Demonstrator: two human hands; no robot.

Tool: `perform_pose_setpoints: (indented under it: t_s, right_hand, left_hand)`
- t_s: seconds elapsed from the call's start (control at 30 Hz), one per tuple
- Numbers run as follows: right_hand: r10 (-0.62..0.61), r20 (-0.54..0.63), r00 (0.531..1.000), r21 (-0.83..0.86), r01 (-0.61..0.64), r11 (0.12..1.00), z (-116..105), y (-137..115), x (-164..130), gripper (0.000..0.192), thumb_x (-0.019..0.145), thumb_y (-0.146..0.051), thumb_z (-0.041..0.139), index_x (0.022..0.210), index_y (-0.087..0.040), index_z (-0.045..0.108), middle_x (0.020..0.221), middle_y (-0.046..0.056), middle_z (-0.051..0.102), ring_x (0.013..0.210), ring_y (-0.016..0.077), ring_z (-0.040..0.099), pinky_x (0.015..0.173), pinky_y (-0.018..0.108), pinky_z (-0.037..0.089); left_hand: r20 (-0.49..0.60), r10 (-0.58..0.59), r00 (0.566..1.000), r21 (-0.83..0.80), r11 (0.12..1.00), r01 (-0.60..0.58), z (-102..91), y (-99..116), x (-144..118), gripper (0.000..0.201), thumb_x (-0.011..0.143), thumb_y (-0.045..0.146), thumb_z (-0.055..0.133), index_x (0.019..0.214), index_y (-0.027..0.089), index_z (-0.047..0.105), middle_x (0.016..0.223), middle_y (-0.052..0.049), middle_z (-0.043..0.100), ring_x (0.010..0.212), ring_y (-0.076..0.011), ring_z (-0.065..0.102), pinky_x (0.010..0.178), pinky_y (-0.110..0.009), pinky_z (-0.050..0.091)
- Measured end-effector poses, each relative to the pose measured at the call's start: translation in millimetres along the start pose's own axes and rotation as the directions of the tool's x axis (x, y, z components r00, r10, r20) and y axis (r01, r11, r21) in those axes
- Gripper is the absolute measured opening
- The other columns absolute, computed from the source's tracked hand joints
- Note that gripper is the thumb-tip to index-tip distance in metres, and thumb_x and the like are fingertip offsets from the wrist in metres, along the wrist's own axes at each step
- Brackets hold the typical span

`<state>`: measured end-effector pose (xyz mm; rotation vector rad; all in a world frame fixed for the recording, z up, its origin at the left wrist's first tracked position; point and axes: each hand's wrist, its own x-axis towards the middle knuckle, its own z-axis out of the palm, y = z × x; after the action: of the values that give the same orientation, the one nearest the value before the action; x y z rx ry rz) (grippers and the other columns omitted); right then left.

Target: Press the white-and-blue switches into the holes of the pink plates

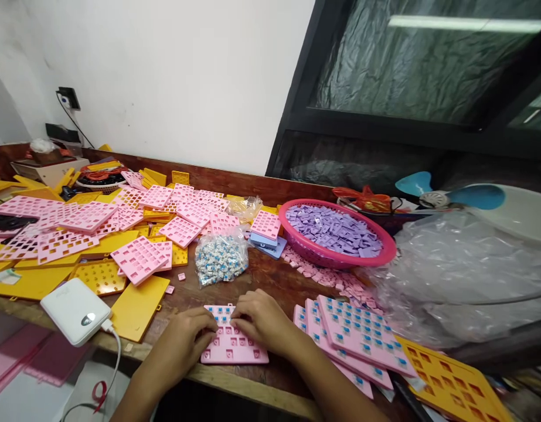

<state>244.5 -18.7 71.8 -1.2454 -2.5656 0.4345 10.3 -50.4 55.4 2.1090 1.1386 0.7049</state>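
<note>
A pink grid plate at the tabletop's near edge is pinned under the left hand and right hand, fingers pressed flat, not clenched. It could be nudged off (overhang looks slight), spilling seated blue pieces.

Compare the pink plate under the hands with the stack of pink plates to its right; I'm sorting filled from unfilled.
The plate under the hands lies alone and flat; the stack holds several plates overlapped and fanned.
The plate has blue pieces only along its far rows, with its near holes open; the stack's top plate has blue pieces spread across it.
The left hand and right hand rest on the plate; the stack is untouched.
Both are pink grids on the wooden table.
</note>
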Motion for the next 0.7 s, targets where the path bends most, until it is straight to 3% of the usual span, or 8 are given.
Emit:
perform_pose_setpoints:
  t_s: [0.2, 0.4, 0.57, 0.7]
  right_hand:
    - [0.040, -0.145, 0.989, 0.231, -0.006, 0.973, 2.1, 11.8, 2.7, 0.007, 0.089, -0.024, 0.072, 0.085, -0.022, 0.077, 0.085, 0.002, 0.072, 0.080, 0.0166, 0.064, 0.075, 0.029, 0.042]
    - [0.161, -0.314, 0.936, 0.238, -0.086, 0.967, 9.2, 21.4, 11.1, 0.012, 0.094, -0.027, 0.065, 0.094, -0.020, 0.074, 0.093, 0.005, 0.072, 0.086, 0.0196, 0.065, 0.080, 0.031, 0.047]
    - [0.237, -0.264, 0.935, 0.214, -0.183, 0.960, 20.7, 20.9, 25.1, 0.023, 0.092, -0.030, 0.067, 0.112, -0.019, 0.071, 0.100, 0.007, 0.073, 0.086, 0.0209, 0.066, 0.078, 0.031, 0.050]
    - [0.238, -0.238, 0.942, 0.059, -0.230, 0.971, 24.3, 18.6, 43.6, 0.030, 0.096, -0.031, 0.063, 0.124, -0.021, 0.068, 0.121, 0.009, 0.072, 0.106, 0.0231, 0.067, 0.092, 0.033, 0.048]
  left_hand:
    - [-0.047, -0.015, 0.999, 0.064, 0.998, 0.018, 0.7, -4.6, -3.0, 0.017, 0.095, 0.019, 0.057, 0.089, 0.023, 0.072, 0.094, -0.003, 0.072, 0.092, -0.0191, 0.064, 0.080, -0.029, 0.044]
    - [-0.050, 0.029, 0.998, 0.087, 0.996, -0.024, 0.8, -11.8, -4.8, 0.019, 0.096, 0.020, 0.057, 0.089, 0.024, 0.074, 0.090, -0.003, 0.074, 0.089, -0.0204, 0.065, 0.080, -0.032, 0.044]
    - [-0.113, 0.096, 0.989, 0.257, 0.964, -0.064, 8.5, -19.8, -11.1, 0.027, 0.098, 0.018, 0.049, 0.108, 0.025, 0.073, 0.096, -0.007, 0.075, 0.093, -0.0257, 0.064, 0.082, -0.038, 0.044]
    - [-0.112, 0.142, 0.983, 0.433, 0.898, -0.081, 20.2, -24.5, -15.6, 0.028, 0.096, 0.012, 0.048, 0.100, 0.024, 0.073, 0.088, -0.008, 0.075, 0.086, -0.0269, 0.064, 0.083, -0.041, 0.042]
